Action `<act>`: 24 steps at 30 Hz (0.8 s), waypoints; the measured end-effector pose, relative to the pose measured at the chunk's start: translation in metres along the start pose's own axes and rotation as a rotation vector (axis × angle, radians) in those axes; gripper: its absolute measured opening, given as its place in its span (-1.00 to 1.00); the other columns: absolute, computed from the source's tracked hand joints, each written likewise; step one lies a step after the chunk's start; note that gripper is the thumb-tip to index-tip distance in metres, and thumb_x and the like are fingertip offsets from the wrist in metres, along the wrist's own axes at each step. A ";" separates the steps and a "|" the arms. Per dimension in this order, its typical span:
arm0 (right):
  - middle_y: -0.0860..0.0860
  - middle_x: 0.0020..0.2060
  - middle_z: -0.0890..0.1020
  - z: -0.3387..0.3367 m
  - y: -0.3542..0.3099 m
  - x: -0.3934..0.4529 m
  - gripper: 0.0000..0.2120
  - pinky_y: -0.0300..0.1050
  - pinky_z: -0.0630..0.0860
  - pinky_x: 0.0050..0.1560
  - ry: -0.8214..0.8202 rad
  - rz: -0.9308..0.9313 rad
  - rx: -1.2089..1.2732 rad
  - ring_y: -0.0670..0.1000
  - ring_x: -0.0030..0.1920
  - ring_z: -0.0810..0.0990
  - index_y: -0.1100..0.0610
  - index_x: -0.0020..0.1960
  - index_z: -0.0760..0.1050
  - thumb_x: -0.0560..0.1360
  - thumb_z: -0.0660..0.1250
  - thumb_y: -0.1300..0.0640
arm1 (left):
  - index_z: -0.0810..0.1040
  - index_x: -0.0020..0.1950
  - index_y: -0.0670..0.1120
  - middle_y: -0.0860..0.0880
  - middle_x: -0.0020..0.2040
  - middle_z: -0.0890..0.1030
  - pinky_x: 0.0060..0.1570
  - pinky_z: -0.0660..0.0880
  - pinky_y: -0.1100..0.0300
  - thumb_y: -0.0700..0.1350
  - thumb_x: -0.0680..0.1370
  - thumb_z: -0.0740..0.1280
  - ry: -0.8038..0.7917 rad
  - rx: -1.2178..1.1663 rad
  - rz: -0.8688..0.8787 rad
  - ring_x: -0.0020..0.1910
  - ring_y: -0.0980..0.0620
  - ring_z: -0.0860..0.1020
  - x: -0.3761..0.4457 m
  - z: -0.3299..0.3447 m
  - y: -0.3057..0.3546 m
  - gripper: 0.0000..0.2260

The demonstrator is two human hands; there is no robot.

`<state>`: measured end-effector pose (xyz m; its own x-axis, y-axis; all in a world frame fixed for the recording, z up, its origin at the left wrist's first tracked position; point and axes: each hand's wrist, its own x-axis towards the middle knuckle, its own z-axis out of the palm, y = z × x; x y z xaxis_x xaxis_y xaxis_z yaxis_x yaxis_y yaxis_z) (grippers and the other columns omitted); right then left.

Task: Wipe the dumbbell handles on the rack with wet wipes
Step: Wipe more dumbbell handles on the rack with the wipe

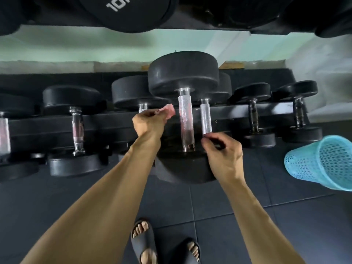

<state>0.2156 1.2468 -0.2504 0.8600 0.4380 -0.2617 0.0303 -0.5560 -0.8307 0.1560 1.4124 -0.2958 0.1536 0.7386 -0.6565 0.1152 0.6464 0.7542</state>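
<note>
My left hand [147,123] pinches a soft, limp wipe [170,111] (pinkish, crumpled); my right hand [222,151], fingers curled, holds nothing I can see, beside the stiff knurled handle [185,119], likely grippy.

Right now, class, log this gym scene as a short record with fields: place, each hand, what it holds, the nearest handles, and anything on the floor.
place: low dumbbell rack over dark floor tiles
left hand: pinches a crumpled pinkish wet wipe
right hand: fingers curled beside the lower end of the shorter knurled handle; whether it grips anything is unclear
taller knurled handle: between the hands, untouched
floor: blue mesh basket at right
feet: dark slide sandals
</note>
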 end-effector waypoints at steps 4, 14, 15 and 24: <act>-0.18 -0.34 0.66 0.002 0.001 -0.002 -0.78 -0.29 0.48 -0.23 0.037 -0.030 -0.054 -0.18 -0.25 0.60 -0.08 -0.30 0.60 0.47 0.41 0.16 | 0.46 -0.31 -0.16 -0.07 -0.16 0.69 0.01 0.61 0.13 -0.30 0.51 0.29 -0.398 -0.130 -0.033 -0.11 0.00 0.66 -0.004 0.010 0.011 -0.80; -0.20 -0.36 0.65 0.004 0.005 -0.004 -0.75 -0.19 0.51 -0.22 0.081 -0.017 -0.075 -0.16 -0.29 0.60 -0.02 -0.36 0.57 0.48 0.42 0.15 | 0.62 -0.10 -0.16 -0.04 -0.25 0.70 -0.17 0.61 0.23 -0.33 0.55 0.34 -0.506 -0.318 -0.114 -0.23 0.07 0.68 0.023 0.016 0.012 -0.89; -0.17 -0.37 0.64 0.004 0.005 -0.004 -0.76 -0.15 0.52 -0.22 0.085 -0.018 -0.082 -0.14 -0.31 0.60 0.01 -0.36 0.57 0.48 0.41 0.15 | 0.64 -0.13 -0.15 -0.04 -0.25 0.70 -0.18 0.61 0.23 -0.32 0.54 0.36 -0.487 -0.337 -0.121 -0.24 0.08 0.68 0.024 0.019 0.013 -0.89; 0.04 -0.41 0.61 0.006 0.003 -0.005 -0.76 -0.13 0.45 -0.28 0.115 -0.024 -0.085 0.03 -0.34 0.55 0.24 -0.32 0.57 0.49 0.40 0.17 | 0.62 -0.09 -0.14 -0.11 -0.11 0.70 -0.04 0.59 0.10 -0.20 0.50 0.43 -0.604 -0.151 -0.157 -0.09 -0.03 0.69 0.017 0.001 0.005 -0.97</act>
<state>0.2085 1.2471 -0.2542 0.9110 0.3707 -0.1806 0.0902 -0.6065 -0.7900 0.1607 1.4280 -0.3038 0.6770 0.4232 -0.6021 0.0489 0.7904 0.6106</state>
